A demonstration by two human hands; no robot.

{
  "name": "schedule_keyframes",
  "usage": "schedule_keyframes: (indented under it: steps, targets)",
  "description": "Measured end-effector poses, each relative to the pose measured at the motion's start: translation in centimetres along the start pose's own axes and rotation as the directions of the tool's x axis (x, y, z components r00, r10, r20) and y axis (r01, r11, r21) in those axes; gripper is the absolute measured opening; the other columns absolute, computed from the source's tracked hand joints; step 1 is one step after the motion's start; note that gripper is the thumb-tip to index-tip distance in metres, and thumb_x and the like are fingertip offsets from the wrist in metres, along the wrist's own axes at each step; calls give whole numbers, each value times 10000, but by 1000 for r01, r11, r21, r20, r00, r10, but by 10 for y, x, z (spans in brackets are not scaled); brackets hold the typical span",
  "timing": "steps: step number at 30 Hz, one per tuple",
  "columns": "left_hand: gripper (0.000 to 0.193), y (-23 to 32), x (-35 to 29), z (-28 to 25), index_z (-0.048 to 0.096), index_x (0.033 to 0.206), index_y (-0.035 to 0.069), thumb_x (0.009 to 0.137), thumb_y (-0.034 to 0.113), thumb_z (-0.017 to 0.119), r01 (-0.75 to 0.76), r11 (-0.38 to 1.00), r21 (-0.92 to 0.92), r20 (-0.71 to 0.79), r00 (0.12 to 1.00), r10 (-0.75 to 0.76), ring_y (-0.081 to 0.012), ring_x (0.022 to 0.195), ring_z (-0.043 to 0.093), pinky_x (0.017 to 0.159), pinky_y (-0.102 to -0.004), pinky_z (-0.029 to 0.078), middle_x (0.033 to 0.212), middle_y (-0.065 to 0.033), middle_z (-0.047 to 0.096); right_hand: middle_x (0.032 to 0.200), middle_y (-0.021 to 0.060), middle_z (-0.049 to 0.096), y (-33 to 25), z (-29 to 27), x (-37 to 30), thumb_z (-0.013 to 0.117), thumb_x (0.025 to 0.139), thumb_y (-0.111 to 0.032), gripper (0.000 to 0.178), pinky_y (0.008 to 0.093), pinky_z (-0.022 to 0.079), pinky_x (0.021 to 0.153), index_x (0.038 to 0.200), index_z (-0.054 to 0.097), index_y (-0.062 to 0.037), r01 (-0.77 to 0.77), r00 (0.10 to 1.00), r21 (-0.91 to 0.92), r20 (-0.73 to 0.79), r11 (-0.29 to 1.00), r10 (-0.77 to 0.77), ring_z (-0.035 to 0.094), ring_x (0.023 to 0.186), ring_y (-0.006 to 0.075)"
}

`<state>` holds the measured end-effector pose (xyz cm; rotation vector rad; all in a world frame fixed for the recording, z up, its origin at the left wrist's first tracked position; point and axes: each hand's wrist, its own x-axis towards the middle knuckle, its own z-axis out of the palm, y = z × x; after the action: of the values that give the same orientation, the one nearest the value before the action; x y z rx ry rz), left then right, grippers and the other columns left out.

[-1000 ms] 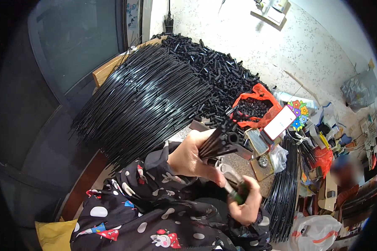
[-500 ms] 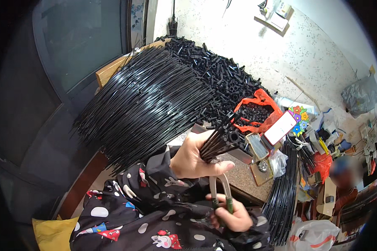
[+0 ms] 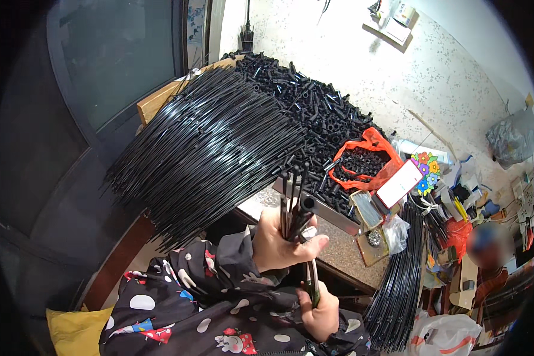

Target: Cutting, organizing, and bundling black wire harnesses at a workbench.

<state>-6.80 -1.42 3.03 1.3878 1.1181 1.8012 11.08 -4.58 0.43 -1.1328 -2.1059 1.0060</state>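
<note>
My left hand (image 3: pixel 282 243) is closed around a small bundle of thin black rods (image 3: pixel 287 207), held upright above my lap. A thicker black tube (image 3: pixel 305 207) with an open round end stands among them. Just below, my right hand (image 3: pixel 321 314) grips a pair of pliers (image 3: pixel 312 277) with green handles. The pliers' upper end is hidden behind my left thumb, so I cannot tell what the jaws touch. Left of my hands lies a broad heap of long black rods (image 3: pixel 213 136), and beyond it spreads a pile of short black tubes (image 3: pixel 314 104).
A metal strip (image 3: pixel 338 215) edges the tabletop before the tubes. Right of it are a red plastic bag (image 3: pixel 374 139) of small black parts, a phone (image 3: pixel 399 183) and a clear box (image 3: pixel 366 207). More black rods (image 3: pixel 397 285) stand by the table's right side.
The bundle has turned more upright, and my left hand has shifted slightly right and down. My right hand has moved a little left, and the pliers' handles have come closer together.
</note>
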Motion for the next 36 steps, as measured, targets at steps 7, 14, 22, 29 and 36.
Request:
schedule_keyframes:
  steps: [7, 14, 22, 29, 36]
  targets:
    - [374, -15, 9, -15, 460, 1023, 30, 763, 158, 698, -1, 955, -298, 131, 990, 42, -43, 684, 472, 617, -184, 394, 812, 3, 513, 953, 42, 512, 5, -33, 3, 581, 757, 44, 321, 250, 441, 733, 1058, 501, -35, -127, 991, 554, 95, 822, 89, 550, 842, 135]
    - [204, -31, 11, -32, 486, 798, 50, 817, 183, 640, 124, 828, -548, 380, 918, 113, -52, 615, 449, 561, -196, 374, 755, 3, 472, 1044, 95, 511, 10, -73, 16, 667, 657, -84, 287, 344, 403, 808, 914, 552, -30, 210, 965, 231, 109, 950, -240, 488, 975, 259]
    - [315, -24, 12, -25, 482, 839, 41, 807, 309, 644, 218, 880, -423, 386, 922, -43, -36, 569, 423, 514, -185, 348, 662, 32, 448, 1029, -83, 538, 0, -91, 29, 715, 558, -139, 303, 417, 242, 934, 847, 625, -138, 375, 580, -921, 146, 103, -801, 445, 1075, 290]
    - [472, -13, 8, -21, 497, 851, 9, 778, 458, 623, 69, 899, -432, 176, 984, 9, -40, 493, 404, 478, -187, 354, 692, -21, 511, 980, 242, 559, 9, -81, 21, 631, 784, -130, 313, 339, 518, 636, 1010, 525, 59, 140, 917, 414, 288, 899, -275, 613, 795, 340]
    - [235, 3, 6, -1, 484, 882, 47, 834, 232, 621, 33, 930, -366, 155, 988, 26, -33, 595, 423, 526, -186, 343, 687, 33, 462, 722, 135, 593, 19, -37, 13, 648, 796, -131, 382, 262, 468, 521, 1108, 458, -20, -624, 675, 561, 737, 544, 14, 587, 564, 169]
